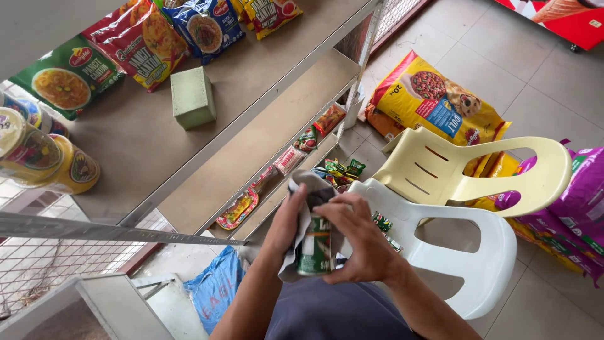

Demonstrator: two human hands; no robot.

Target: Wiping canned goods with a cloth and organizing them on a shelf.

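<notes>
A green tin can (314, 253) is held upright in front of my body. My right hand (357, 242) grips it from the right side. My left hand (286, 221) presses a grey cloth (306, 192) over the can's top and left side. The cloth hides the top of the can. Both hands are close together above my lap, beside a white plastic chair (478, 252).
A grey metal shelf unit (264, 69) on the left holds noodle packets (141, 38), a green block (192, 97) and cup noodles (38, 154). Lower shelves carry small packets (289, 160). A cream chair (472, 170), pet food bags (440, 94) and purple bags (579, 208) stand on the tiled floor.
</notes>
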